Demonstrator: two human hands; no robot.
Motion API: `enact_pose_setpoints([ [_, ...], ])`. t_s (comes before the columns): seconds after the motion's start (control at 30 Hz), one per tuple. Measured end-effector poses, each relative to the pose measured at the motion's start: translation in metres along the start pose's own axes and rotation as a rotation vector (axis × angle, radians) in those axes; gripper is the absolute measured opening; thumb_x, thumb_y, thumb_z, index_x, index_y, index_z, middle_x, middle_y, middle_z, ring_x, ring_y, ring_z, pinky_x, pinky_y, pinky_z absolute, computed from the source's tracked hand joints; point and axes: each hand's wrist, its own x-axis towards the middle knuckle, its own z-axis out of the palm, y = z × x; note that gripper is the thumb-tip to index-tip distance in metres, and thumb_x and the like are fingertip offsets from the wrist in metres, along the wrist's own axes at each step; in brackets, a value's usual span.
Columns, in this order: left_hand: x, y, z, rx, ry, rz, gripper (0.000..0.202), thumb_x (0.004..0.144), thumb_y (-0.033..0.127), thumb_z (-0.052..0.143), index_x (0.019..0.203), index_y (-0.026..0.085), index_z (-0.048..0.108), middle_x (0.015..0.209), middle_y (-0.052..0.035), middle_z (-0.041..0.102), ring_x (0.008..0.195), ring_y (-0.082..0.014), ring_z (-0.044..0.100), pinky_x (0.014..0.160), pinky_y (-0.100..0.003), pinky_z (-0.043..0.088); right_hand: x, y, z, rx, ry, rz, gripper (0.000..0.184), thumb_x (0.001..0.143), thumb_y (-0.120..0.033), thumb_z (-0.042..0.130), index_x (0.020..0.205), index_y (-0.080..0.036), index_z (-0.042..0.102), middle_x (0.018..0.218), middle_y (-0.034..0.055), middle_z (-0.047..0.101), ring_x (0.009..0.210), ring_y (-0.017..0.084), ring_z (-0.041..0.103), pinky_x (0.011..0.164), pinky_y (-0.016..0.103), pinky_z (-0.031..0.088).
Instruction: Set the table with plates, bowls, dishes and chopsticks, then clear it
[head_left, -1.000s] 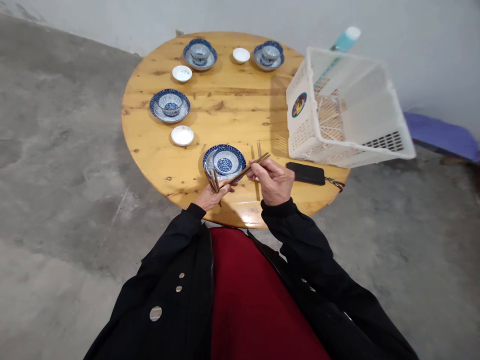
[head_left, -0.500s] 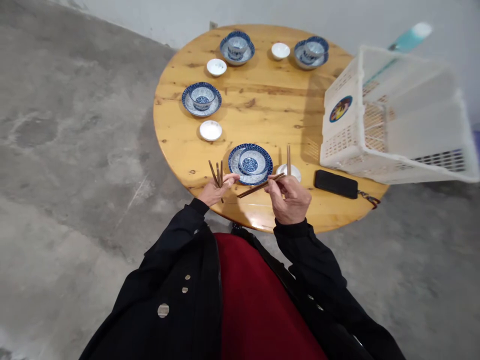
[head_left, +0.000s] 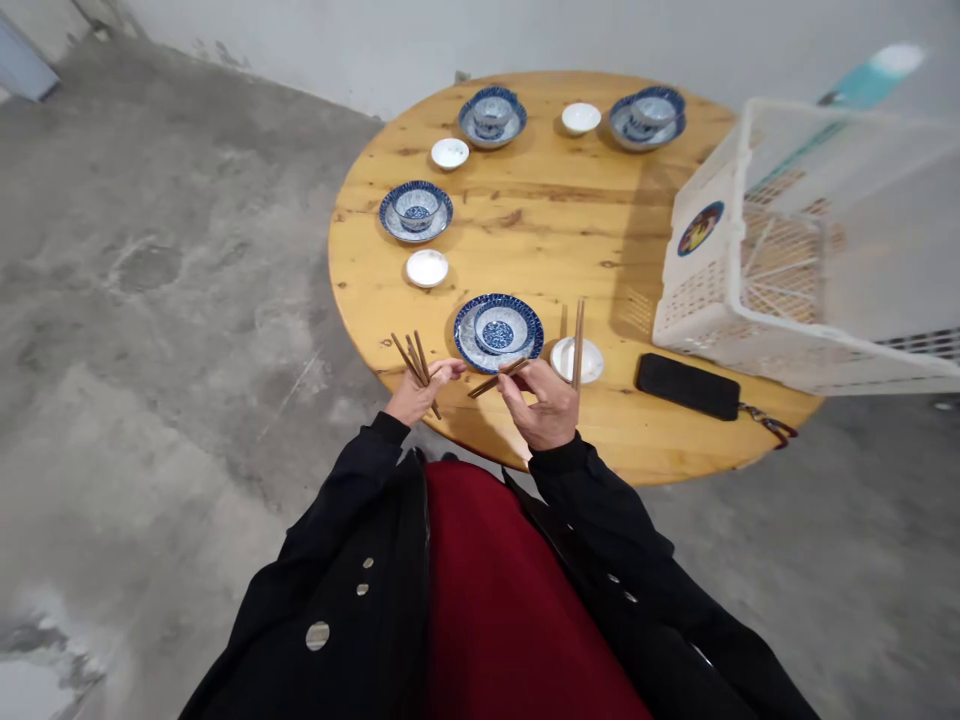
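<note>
My left hand is closed around several brown chopsticks, whose ends fan out above the fist. Between the thumb and fingers of my right hand is a slanting pair of chopsticks. Both hands hover over the near table edge, in front of a blue-and-white plate with a matching bowl on it. Just beyond my right hand, another pair of chopsticks extends over a small white dish; my hand partly hides where they rest.
Around the round wooden table are more plate-and-bowl settings and small white dishes. A white plastic basket with a turquoise-handled item stands at the right. A black phone with a strap lies before it.
My right hand has moved left, closer to my left hand, with its chopsticks. More of the white dish and the pair over it shows. The camera view has shifted slightly.
</note>
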Motion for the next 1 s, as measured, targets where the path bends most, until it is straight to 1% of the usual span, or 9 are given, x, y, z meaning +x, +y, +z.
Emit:
enact_pose_setpoints([
  [0.17, -0.020, -0.011, 0.016, 0.031, 0.171, -0.112, 0.057, 0.089, 0.060, 0.050, 0.115, 0.011, 0.065, 0.114, -0.0154, 0.070, 0.100, -0.0225, 0.068, 0.090, -0.034, 0.052, 0.000, 0.021, -0.010, 0.100, 0.006, 0.087, 0.010, 0.088, -0.026, 0.060, 0.086, -0.020, 0.068, 0.081, 0.0067, 0.069, 0.072, 0.018, 0.068, 0.066, 0.030, 0.057],
  [0.27, -0.032, -0.017, 0.017, 0.067, 0.306, -0.139, 0.056, 0.088, 0.059, 0.051, 0.113, 0.012, 0.065, 0.111, -0.0144, 0.071, 0.091, -0.0191, 0.069, 0.079, -0.029, 0.052, 0.007, 0.036, -0.017, 0.278, 0.089, 0.283, 0.015, 0.087, -0.033, 0.062, 0.084, -0.020, 0.069, 0.071, 0.0025, 0.067, 0.063, 0.016, 0.067, 0.059, 0.028, 0.057],
  [0.37, -0.040, -0.020, 0.011, 0.131, 0.435, -0.162, 0.052, 0.086, 0.059, 0.051, 0.107, 0.014, 0.068, 0.107, -0.0117, 0.071, 0.080, -0.0157, 0.067, 0.065, -0.025, 0.049, 0.016, 0.049, -0.019, 0.489, 0.191, 0.486, 0.020, 0.084, -0.040, 0.066, 0.083, -0.020, 0.069, 0.062, -0.0019, 0.064, 0.052, 0.014, 0.064, 0.056, 0.028, 0.058],
  [0.47, -0.041, -0.019, 0.002, 0.210, 0.491, -0.202, 0.048, 0.086, 0.057, 0.052, 0.102, 0.016, 0.071, 0.087, -0.0056, 0.071, 0.061, -0.0117, 0.059, 0.054, -0.023, 0.042, 0.023, 0.059, -0.015, 0.622, 0.249, 0.604, 0.024, 0.079, -0.041, 0.071, 0.079, -0.017, 0.067, 0.058, -0.0029, 0.063, 0.050, 0.013, 0.062, 0.055, 0.028, 0.059],
  [0.57, -0.035, -0.017, -0.006, 0.258, 0.450, -0.233, 0.047, 0.088, 0.053, 0.050, 0.104, 0.015, 0.072, 0.070, -0.0006, 0.064, 0.052, -0.0093, 0.049, 0.052, -0.022, 0.039, 0.027, 0.064, -0.008, 0.704, 0.255, 0.676, 0.025, 0.076, -0.040, 0.073, 0.079, -0.016, 0.067, 0.058, -0.0028, 0.062, 0.050, 0.012, 0.062, 0.055, 0.027, 0.060],
  [0.67, -0.025, -0.014, -0.015, 0.272, 0.337, -0.237, 0.047, 0.089, 0.053, 0.049, 0.102, 0.014, 0.072, 0.071, -0.0017, 0.065, 0.055, -0.0099, 0.051, 0.053, -0.021, 0.040, 0.033, 0.063, 0.002, 0.754, 0.277, 0.717, 0.024, 0.073, -0.037, 0.075, 0.079, -0.015, 0.067, 0.058, -0.0027, 0.061, 0.050, 0.011, 0.062, 0.054, 0.025, 0.059],
  [0.77, -0.016, -0.012, -0.032, 0.269, 0.224, -0.243, 0.047, 0.089, 0.052, 0.048, 0.088, 0.012, 0.072, 0.069, -0.0042, 0.067, 0.058, -0.0119, 0.054, 0.056, -0.022, 0.043, 0.039, 0.056, 0.021, 0.783, 0.329, 0.766, 0.023, 0.071, -0.034, 0.077, 0.077, -0.014, 0.068, 0.058, -0.0022, 0.062, 0.050, 0.010, 0.062, 0.052, 0.022, 0.057],
  [0.87, -0.010, -0.010, -0.060, 0.242, 0.106, -0.262, 0.045, 0.088, 0.051, 0.050, 0.075, 0.012, 0.069, 0.066, -0.0045, 0.066, 0.053, -0.0111, 0.053, 0.053, -0.023, 0.041, 0.047, 0.046, 0.051, 0.820, 0.358, 0.838, 0.022, 0.067, -0.032, 0.079, 0.075, -0.014, 0.068, 0.056, -0.0019, 0.062, 0.050, 0.009, 0.061, 0.049, 0.020, 0.056],
  [1.0, -0.008, -0.005, -0.113, 0.179, -0.003, -0.322, 0.046, 0.085, 0.052, 0.053, 0.065, 0.013, 0.064, 0.059, -0.0027, 0.061, 0.046, -0.0082, 0.046, 0.045, -0.022, 0.032, 0.058, 0.032, 0.101, 0.841, 0.343, 0.941, 0.024, 0.066, -0.032, 0.081, 0.071, -0.015, 0.064, 0.056, -0.0025, 0.062, 0.050, 0.009, 0.061, 0.050, 0.019, 0.056],
])
